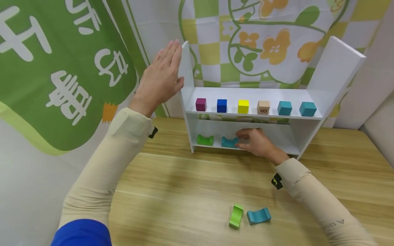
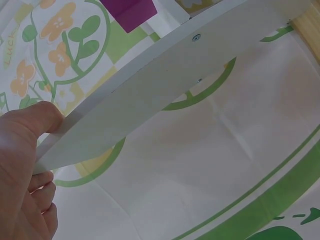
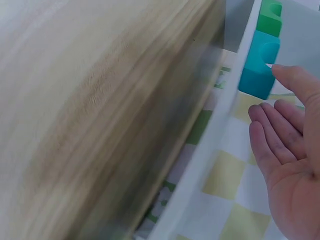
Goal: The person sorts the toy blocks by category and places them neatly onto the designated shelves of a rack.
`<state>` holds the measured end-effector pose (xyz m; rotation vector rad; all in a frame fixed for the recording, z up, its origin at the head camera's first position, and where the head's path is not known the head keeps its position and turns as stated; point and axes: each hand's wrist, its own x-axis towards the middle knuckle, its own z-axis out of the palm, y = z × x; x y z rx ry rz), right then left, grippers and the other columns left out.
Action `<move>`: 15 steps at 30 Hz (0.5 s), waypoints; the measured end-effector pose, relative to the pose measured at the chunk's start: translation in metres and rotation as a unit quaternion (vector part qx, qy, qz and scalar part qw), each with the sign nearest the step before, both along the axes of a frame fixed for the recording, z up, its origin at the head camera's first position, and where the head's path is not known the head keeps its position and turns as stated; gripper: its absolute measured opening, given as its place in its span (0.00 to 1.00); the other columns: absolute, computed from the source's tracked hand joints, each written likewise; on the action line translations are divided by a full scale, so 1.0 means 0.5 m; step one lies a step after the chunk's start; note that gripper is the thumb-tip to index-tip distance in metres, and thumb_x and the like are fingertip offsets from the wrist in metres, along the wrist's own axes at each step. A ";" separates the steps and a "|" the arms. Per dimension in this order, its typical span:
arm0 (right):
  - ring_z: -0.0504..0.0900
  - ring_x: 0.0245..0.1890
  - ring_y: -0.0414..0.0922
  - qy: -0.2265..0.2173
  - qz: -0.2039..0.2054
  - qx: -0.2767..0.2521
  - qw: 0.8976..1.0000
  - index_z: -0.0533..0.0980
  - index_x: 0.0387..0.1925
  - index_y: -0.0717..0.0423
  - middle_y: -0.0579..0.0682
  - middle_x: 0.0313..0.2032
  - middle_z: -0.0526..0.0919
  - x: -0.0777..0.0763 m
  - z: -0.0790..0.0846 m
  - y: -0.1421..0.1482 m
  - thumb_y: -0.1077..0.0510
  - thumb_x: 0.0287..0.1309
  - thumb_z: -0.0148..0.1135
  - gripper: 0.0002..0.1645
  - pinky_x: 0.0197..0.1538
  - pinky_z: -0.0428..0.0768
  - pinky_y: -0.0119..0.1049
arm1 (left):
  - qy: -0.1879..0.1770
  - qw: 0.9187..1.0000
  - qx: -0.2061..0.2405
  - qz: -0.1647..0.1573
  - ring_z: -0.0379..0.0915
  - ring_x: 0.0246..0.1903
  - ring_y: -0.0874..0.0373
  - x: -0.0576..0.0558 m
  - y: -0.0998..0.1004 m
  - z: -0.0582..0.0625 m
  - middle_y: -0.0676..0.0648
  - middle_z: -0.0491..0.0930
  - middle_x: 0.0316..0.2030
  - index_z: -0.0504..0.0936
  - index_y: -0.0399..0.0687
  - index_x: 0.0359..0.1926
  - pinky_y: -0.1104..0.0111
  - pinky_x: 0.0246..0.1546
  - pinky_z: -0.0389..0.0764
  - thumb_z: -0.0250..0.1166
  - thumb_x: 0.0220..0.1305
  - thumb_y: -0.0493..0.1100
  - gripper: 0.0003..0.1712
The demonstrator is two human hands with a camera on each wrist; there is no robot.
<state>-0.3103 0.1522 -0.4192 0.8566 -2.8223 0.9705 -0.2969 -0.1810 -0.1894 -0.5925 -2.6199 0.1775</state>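
My left hand point(image 1: 161, 77) holds the upright left side panel point(image 2: 125, 85) of a white shelf. In the left wrist view the thumb lies on one face and the fingers are behind the other. On the lower shelf board, my right hand point(image 1: 257, 141) is at the right end of a teal notched block point(image 1: 229, 142). One fingertip touches that block in the right wrist view, while the other fingers point(image 3: 280, 132) lie apart from it. Left of it sits a green notched block point(image 1: 205, 140).
Along the upper board stand several cubes: purple point(image 1: 201, 105), blue point(image 1: 222, 106), yellow point(image 1: 243, 106), a wooden one point(image 1: 263, 107) with a figure, and two teal. A light green notched block point(image 1: 236, 216) and another teal notched block point(image 1: 259, 216) lie on the wooden table point(image 1: 172, 191).
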 end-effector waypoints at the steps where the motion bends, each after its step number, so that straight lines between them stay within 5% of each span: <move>1: 0.89 0.54 0.60 0.006 -0.002 0.002 1.000 0.83 0.59 0.66 0.63 0.56 0.89 0.004 0.004 0.002 0.56 0.62 0.76 0.27 0.59 0.88 0.57 | -0.001 1.000 0.000 0.001 0.33 0.86 0.45 0.000 0.000 0.000 0.38 0.35 0.85 0.37 0.34 0.84 0.56 0.87 0.37 0.55 0.80 0.48 0.48; 8: 0.88 0.56 0.59 0.029 0.020 0.026 0.999 0.83 0.59 0.64 0.60 0.56 0.89 0.037 0.043 0.020 0.55 0.62 0.76 0.27 0.60 0.88 0.56 | 0.000 1.000 0.003 0.001 0.33 0.86 0.44 0.000 -0.001 -0.001 0.38 0.35 0.85 0.37 0.34 0.84 0.56 0.87 0.37 0.55 0.80 0.48 0.48; 15: 0.91 0.51 0.55 0.061 0.087 0.052 0.993 0.85 0.55 0.62 0.58 0.52 0.91 0.089 0.063 0.037 0.57 0.60 0.78 0.23 0.54 0.91 0.52 | -0.003 1.000 0.005 0.001 0.33 0.86 0.44 -0.001 0.001 -0.001 0.38 0.35 0.85 0.37 0.34 0.84 0.56 0.87 0.36 0.55 0.80 0.48 0.48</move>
